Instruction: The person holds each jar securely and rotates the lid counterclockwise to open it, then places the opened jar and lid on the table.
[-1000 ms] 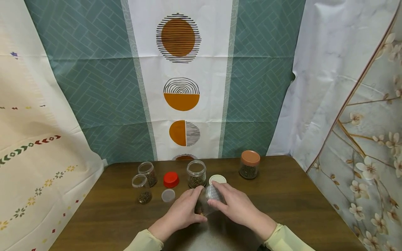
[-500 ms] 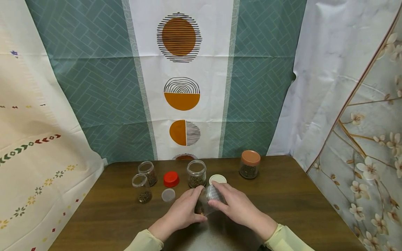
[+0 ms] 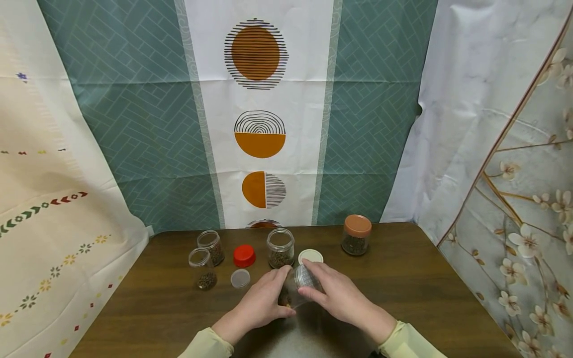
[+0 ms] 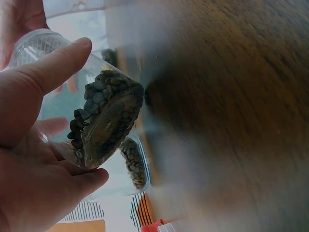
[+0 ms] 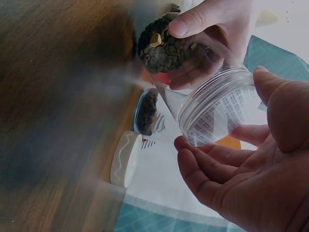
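Observation:
My left hand (image 3: pixel 259 303) grips the body of a clear jar (image 4: pixel 99 82), fingers and thumb round its sides. The jar leans with its mouth end up and to the right. Dark, pellet-like pieces (image 4: pixel 108 113) lie in its bottom, with a lighter yellowish bit (image 5: pixel 155 39) among them. My right hand (image 3: pixel 333 288) holds the clear ribbed lid (image 5: pixel 222 108) at the mouth end, with the thumb on one side and fingers on the other. Small print shows on the lid. In the head view my hands partly hide the jar.
Open jars with dark contents stand at the left (image 3: pixel 206 278), behind it (image 3: pixel 216 251), and at the centre (image 3: pixel 280 256). A red lid (image 3: pixel 243 255), a clear lid (image 3: pixel 240 278) and a cream lid (image 3: pixel 311 255) lie nearby. A jar with an orange-brown lid (image 3: pixel 356 233) stands at the back right.

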Demonstrator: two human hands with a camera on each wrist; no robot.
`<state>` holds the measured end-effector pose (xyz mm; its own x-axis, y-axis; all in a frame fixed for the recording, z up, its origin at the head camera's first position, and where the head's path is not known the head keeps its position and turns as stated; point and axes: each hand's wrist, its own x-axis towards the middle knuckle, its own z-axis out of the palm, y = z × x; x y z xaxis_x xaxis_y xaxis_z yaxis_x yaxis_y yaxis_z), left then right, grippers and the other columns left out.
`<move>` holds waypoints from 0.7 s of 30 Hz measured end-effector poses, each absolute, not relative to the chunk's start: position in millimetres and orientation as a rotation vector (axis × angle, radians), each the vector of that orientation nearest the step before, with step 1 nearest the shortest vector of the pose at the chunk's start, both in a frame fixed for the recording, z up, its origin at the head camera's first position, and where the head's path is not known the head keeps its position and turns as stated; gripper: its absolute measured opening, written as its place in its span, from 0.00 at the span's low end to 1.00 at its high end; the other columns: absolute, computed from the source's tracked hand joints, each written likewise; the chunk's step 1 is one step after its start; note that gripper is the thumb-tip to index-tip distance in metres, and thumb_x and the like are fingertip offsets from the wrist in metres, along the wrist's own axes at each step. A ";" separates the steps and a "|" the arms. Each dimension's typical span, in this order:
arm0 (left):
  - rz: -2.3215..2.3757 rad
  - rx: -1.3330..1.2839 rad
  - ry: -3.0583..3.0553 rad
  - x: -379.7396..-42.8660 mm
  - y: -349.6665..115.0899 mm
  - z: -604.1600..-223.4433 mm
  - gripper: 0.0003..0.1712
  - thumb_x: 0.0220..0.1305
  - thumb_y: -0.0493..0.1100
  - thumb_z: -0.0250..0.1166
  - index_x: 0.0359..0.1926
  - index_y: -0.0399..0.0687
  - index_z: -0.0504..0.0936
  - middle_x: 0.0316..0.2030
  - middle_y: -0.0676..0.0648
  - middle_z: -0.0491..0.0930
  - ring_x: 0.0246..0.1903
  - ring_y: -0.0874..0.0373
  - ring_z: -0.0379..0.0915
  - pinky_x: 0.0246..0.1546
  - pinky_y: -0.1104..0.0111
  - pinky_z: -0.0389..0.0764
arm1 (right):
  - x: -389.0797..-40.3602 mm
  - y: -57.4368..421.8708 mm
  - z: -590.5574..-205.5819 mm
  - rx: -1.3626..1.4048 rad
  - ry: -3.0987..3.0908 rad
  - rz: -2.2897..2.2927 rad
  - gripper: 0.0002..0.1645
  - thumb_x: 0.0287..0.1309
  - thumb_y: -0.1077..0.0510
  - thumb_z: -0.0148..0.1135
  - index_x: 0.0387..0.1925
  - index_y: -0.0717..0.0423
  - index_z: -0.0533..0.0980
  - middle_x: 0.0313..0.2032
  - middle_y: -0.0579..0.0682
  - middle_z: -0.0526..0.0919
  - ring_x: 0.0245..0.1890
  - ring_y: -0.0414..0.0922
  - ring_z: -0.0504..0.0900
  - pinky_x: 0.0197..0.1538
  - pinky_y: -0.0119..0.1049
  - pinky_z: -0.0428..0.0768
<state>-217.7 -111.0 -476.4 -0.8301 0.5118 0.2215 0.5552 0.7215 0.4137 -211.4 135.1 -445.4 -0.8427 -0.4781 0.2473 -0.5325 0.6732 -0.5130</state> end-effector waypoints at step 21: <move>-0.713 -0.895 -2.826 -218.2 -109.7 -477.0 0.60 0.52 0.51 0.91 0.78 0.39 0.66 0.65 0.37 0.78 0.63 0.41 0.78 0.60 0.46 0.82 | -209.6 141.7 -448.6 0.918 -2.752 0.925 0.43 0.78 0.35 0.64 0.82 0.53 0.68 0.72 0.55 0.78 0.70 0.57 0.80 0.66 0.62 0.78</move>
